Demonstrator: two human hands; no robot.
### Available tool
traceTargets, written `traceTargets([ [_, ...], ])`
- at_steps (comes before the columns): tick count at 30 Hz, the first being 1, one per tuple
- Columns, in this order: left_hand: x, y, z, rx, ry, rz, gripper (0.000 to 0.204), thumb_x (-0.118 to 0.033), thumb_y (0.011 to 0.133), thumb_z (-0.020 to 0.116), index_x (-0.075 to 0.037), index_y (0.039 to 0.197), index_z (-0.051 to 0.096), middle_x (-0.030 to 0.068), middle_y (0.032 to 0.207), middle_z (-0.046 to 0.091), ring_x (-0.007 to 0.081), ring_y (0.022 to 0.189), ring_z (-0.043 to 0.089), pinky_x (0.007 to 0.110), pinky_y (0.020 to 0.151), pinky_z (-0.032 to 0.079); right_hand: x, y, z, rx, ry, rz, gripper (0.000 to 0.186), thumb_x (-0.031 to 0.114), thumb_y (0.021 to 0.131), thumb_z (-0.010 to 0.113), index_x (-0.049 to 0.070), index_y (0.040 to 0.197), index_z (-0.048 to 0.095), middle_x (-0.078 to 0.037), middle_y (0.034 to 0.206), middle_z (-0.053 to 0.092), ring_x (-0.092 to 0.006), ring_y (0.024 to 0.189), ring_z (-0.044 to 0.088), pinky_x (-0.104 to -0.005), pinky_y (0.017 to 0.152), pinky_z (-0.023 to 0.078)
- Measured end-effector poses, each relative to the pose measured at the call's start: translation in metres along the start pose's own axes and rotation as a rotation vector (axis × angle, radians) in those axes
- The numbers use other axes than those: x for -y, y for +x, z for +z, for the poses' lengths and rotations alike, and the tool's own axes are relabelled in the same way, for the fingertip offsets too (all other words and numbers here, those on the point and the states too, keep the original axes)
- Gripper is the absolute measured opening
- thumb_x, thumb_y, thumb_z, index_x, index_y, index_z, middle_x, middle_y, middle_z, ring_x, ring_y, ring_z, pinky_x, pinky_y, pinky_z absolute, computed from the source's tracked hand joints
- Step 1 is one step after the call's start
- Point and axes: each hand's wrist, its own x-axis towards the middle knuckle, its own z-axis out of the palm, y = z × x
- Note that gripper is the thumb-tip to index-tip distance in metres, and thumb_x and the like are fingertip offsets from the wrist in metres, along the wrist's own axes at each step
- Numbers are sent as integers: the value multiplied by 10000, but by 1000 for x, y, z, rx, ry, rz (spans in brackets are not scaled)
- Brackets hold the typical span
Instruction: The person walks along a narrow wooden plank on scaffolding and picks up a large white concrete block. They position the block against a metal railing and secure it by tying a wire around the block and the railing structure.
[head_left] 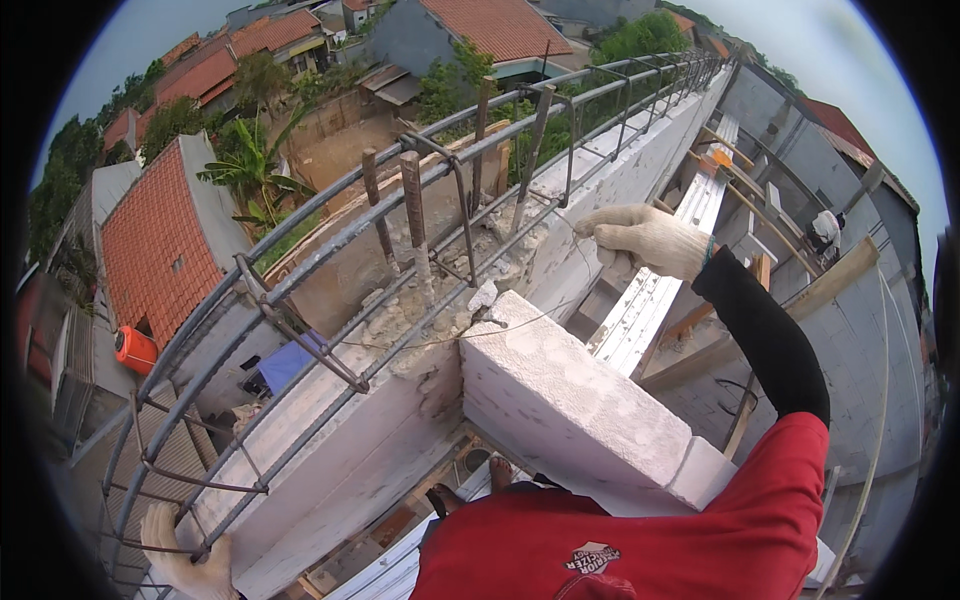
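My right hand (641, 243), in a cream glove, is raised right of the rebar, fingers curled and pinched on a thin wire (529, 322) running down left across the wall top. My left hand (182, 552), also gloved, grips the rebar cage (330, 363) at the lower left. The cage lies along the white block wall (288, 500), curving away toward the top right. Thick upright bars (414, 209) rise through it from a rough concrete column head (405, 325). A shorter white block wall (565, 385) meets it, running toward the lower right.
Below right are long white planks (640, 312), timber poles (760, 190) and grey walls (850, 350). A person (825, 235) is on that side, farther off. Left of the wall are tiled roofs (170, 240), an orange tank (133, 349) and trees. My sandalled feet (470, 488) show below.
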Motion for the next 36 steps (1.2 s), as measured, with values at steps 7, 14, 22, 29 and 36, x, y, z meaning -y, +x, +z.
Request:
traceTargets([
  [7,-114,-18,40,-268,-953,203,546,-387,917,842,-2,1292,746,234,1226,766,413,1135,729,485,1023,548,22,-13,-1,25,-121,-8,503,375,1175,619,-1,1498,709,-8,882,683,-91,725,648,-276,658,548],
  [14,-361,164,-15,291,-1377,381,498,-288,917,845,6,1313,778,257,1211,809,421,1138,792,484,1005,612,-7,15,-4,-212,-819,-343,434,422,1161,587,146,1447,762,-97,1197,817,-268,1063,789,-431,944,634],
  [22,-502,266,50,355,-983,496,552,-329,1078,689,46,1483,669,268,1197,808,361,1041,821,480,917,618,27,27,-34,-298,-710,-294,488,477,1120,585,92,1291,832,-140,1184,822,-321,1079,783,-482,971,617],
  [29,-525,311,110,766,-1053,472,393,-259,1059,606,22,1295,745,210,949,774,334,846,766,471,796,594,6,5,-16,-221,-158,-240,501,479,1086,617,66,1287,818,-91,884,747,-198,785,770,-376,706,663],
  [36,-544,275,130,288,-846,617,238,-219,1086,635,-8,1092,744,304,964,757,538,944,735,585,821,583,-38,21,-21,-96,46,-283,511,529,1123,644,64,1234,826,-67,882,751,-166,742,742,-341,685,634],
])
